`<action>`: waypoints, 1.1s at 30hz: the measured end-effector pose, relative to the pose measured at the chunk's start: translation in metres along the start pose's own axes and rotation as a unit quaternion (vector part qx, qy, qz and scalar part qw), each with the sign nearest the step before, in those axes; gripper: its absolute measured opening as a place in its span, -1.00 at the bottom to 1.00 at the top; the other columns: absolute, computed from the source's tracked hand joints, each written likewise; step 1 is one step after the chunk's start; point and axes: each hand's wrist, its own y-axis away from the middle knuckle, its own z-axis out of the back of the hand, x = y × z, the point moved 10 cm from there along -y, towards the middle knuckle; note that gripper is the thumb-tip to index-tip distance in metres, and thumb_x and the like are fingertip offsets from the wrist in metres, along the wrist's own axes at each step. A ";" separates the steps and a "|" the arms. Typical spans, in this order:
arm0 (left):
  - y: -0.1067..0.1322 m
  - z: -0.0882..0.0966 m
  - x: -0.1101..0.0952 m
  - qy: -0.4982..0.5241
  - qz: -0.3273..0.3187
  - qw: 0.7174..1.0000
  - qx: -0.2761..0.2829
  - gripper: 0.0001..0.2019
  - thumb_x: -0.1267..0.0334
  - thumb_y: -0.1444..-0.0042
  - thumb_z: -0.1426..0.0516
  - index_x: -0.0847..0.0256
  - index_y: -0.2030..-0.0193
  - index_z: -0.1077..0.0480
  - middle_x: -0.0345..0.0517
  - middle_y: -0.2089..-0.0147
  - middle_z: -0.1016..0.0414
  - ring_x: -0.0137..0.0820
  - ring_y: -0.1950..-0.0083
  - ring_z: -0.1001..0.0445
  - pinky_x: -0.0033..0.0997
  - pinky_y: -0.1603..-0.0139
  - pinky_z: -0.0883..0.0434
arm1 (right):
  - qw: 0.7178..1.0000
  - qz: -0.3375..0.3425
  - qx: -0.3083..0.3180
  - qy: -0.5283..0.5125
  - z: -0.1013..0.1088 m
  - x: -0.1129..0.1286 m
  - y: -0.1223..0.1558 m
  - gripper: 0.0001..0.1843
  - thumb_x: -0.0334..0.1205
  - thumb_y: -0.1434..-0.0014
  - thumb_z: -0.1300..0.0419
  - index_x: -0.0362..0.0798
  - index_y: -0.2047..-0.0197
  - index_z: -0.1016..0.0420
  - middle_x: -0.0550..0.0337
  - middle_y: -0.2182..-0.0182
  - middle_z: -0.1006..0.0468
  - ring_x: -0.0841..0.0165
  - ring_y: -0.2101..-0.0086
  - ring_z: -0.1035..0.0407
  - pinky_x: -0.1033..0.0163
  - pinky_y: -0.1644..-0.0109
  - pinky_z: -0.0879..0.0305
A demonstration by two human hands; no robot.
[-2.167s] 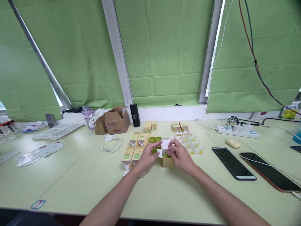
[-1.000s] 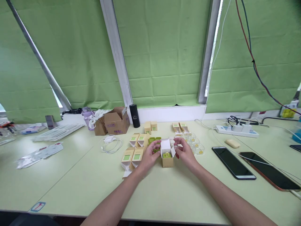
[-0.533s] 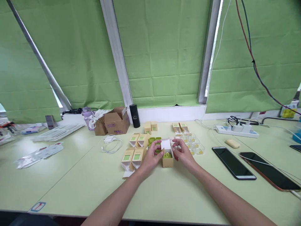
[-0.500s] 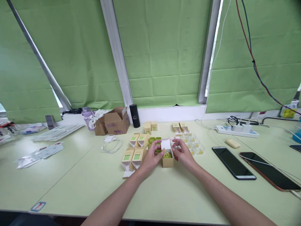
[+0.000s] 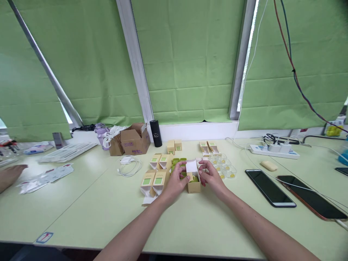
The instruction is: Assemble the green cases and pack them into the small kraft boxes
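Observation:
A small kraft cardboard box [image 5: 194, 187] stands with its lid up and white inside showing, between my two hands. Inside it lies a green item [image 5: 194, 179] with a loop on top. My left hand [image 5: 178, 179] grips the box's left side, its thumb over a side flap. Bent round the right edge are the fingers of my right hand [image 5: 210, 175], partly hidden. Behind my left hand sit several green cases [image 5: 176, 160]. Clear round plastic packs with yellow centres [image 5: 230, 173] lie just beyond my right hand.
Several kraft boxes [image 5: 148, 181] stand to the left, more boxes [image 5: 178, 145] at the back. Phones [image 5: 270, 188], a cream case [image 5: 269, 165] and a power strip [image 5: 274, 151] lie right. A brown carton [image 5: 135, 141] stands back left. Another person's hand [image 5: 11, 177] reaches in at far left.
Another person's hand has come in at the far left edge. My hands stay round the small box, with the left thumb and flap shifted slightly inward over the green item.

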 end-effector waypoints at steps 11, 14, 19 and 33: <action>-0.002 0.000 0.005 -0.012 -0.019 1.000 0.003 -0.42 0.28 -0.23 -0.28 0.12 -0.34 -0.21 0.08 -0.21 -0.59 -0.21 -0.06 -0.55 -0.21 -0.07 -0.37 | 1.000 -0.018 0.026 0.002 -0.006 -0.004 0.001 -0.46 0.02 -0.03 -0.33 0.13 -0.05 -0.29 0.32 0.16 -0.36 0.51 0.55 -0.28 0.31 0.57 -0.23; -0.001 -0.002 0.002 -0.012 -0.019 1.000 0.003 -0.42 0.28 -0.24 -0.27 0.12 -0.35 -0.19 0.08 -0.21 -0.59 -0.21 -0.07 -0.56 -0.21 -0.07 -0.37 | 1.000 -0.015 0.027 0.004 -0.008 -0.006 0.002 -0.44 0.03 -0.04 -0.36 0.13 -0.06 -0.29 0.32 0.15 -0.35 0.54 0.57 -0.25 0.32 0.57 -0.21; 0.001 -0.004 -0.003 -0.017 -0.024 1.000 0.005 -0.43 0.27 -0.25 -0.25 0.11 -0.35 -0.18 0.09 -0.24 -0.56 -0.19 -0.10 -0.55 -0.20 -0.08 -0.37 | 0.999 -0.008 0.030 0.022 -0.009 -0.008 0.002 -0.43 0.04 -0.06 -0.36 0.12 -0.08 -0.29 0.30 0.13 -0.34 0.52 0.55 -0.27 0.31 0.56 -0.21; 0.003 0.001 -0.007 -0.015 -0.031 0.999 -0.024 -0.36 0.17 -0.22 -0.33 0.11 -0.34 -0.15 0.18 -0.20 -0.54 -0.08 -0.13 -0.53 0.01 -0.19 -0.41 | 0.998 -0.016 0.030 0.061 -0.009 -0.009 0.004 -0.39 0.07 -0.06 -0.34 0.12 -0.13 -0.27 0.26 0.08 -0.29 0.47 0.45 -0.30 0.30 0.49 -0.20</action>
